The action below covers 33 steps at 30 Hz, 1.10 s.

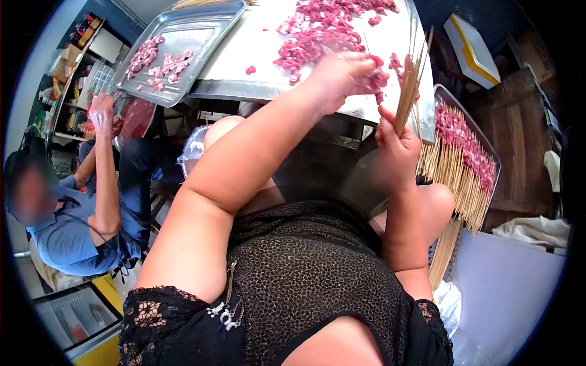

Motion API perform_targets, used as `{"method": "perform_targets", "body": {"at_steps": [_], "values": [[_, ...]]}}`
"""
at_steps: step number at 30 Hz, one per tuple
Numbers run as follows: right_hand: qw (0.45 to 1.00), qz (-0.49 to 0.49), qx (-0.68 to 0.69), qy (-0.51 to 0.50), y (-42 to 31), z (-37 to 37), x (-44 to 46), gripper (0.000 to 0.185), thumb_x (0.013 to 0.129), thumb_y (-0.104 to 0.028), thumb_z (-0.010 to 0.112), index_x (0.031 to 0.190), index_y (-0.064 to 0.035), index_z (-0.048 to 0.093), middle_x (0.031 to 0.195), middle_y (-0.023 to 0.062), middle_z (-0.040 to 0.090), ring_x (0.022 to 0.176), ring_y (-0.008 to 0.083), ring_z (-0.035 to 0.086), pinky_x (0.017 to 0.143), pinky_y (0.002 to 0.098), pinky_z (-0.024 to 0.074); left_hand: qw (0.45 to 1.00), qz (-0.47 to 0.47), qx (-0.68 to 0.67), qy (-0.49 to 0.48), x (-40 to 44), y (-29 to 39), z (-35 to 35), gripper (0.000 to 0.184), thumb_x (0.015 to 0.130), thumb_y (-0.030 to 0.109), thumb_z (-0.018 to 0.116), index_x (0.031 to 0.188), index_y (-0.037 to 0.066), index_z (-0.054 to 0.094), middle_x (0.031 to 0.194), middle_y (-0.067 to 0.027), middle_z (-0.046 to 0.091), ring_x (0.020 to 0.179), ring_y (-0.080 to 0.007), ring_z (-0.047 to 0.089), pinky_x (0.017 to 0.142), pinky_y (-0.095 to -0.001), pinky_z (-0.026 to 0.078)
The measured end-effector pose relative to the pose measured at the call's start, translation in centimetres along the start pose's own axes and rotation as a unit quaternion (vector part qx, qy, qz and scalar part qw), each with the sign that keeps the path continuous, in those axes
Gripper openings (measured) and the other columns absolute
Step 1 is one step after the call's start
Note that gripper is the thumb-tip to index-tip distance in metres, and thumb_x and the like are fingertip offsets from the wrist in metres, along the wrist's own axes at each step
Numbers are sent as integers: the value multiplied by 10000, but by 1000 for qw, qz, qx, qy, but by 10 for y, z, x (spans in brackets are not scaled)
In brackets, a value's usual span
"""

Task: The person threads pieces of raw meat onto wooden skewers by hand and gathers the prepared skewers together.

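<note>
My right hand is closed round a bundle of thin bamboo skewers, which point up over the table's edge. Just left of it, my left hand is closed at the fingertips on small pieces of raw meat. These pieces hang close to the skewers; whether one is threaded on a skewer is hard to make out. Beyond my left hand, a heap of cut red meat is spread on the white tabletop.
A metal tray with some meat pieces stands on the table's left. At right, another tray holds rows of loaded meat skewers. A co-worker in blue sits at left. A white foam box stands back right.
</note>
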State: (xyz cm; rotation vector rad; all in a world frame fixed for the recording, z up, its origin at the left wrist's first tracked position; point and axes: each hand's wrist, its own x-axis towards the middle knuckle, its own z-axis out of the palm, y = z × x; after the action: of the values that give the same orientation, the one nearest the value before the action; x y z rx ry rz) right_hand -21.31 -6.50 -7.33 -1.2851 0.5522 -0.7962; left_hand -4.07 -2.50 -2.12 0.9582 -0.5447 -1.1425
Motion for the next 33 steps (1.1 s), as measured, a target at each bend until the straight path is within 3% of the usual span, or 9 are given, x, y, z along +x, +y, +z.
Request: {"method": "perform_targets", "body": {"at_steps": [3,4,6,11,14,18,21,26,33], "values": [[1000,-7,10,-9,-1,-2,0,245,888,-86,546,1109,9,592,698,-29,525,565,20,424,499,153,318,998,-29,50,10,-11,17,-1,254,855,130,579,1071,-4,578,950,-88,640,850,-175,614,744,-308,509],[1000,-6,11,-11,-1,-1,1,245,888,-86,546,1109,9,592,698,-29,525,565,20,424,499,153,318,967,17,255,2,-15,30,-10,266,843,132,593,1080,12,587,934,-67,643,818,-156,613,717,-286,500],[999,-31,-3,-10,-1,-2,2,245,888,-86,545,1110,8,591,694,-30,521,561,19,421,498,151,316,844,73,530,41,-24,59,-34,286,817,143,619,1084,41,605,911,-49,650,771,-125,613,665,-252,480],[1000,13,-1,-6,-8,-4,-3,236,889,-96,545,1100,-5,600,688,-39,512,570,13,419,508,154,320,560,59,813,151,-40,101,-140,220,707,81,642,920,30,658,864,-105,671,761,-175,638,700,-297,493],[1000,10,8,-16,-9,-3,-4,236,887,-96,547,1099,-10,602,692,-40,515,573,12,421,512,155,325,656,-149,728,130,-41,101,-149,208,671,71,646,873,24,663,818,-95,676,729,-178,636,672,-306,492],[999,29,23,-19,-8,-1,-4,235,885,-97,548,1097,-10,605,694,-39,518,574,13,423,513,158,329,630,-127,752,144,-39,93,-143,169,683,68,635,839,9,662,747,-78,662,683,-150,616,632,-279,485],[999,24,6,-26,-4,-2,-4,235,885,-98,549,1094,-9,608,698,-38,521,580,13,426,518,158,332,793,-56,579,179,-34,83,-132,166,748,122,625,853,-3,654,699,-38,598,666,-88,557,623,-216,470],[997,34,-13,-65,-8,8,-10,230,886,-93,545,1085,-4,618,688,-45,508,590,19,426,525,163,336,974,61,196,98,-26,79,-88,217,862,115,524,998,-48,571,979,-183,625,894,-228,628,796,-321,524],[997,6,-43,-70,2,9,-8,236,888,-106,550,1100,-21,610,680,-39,511,532,5,389,466,155,285,999,19,-32,20,-8,54,-52,221,881,106,467,1011,-62,529,1023,-266,595,976,-347,602,844,-399,518]]}}
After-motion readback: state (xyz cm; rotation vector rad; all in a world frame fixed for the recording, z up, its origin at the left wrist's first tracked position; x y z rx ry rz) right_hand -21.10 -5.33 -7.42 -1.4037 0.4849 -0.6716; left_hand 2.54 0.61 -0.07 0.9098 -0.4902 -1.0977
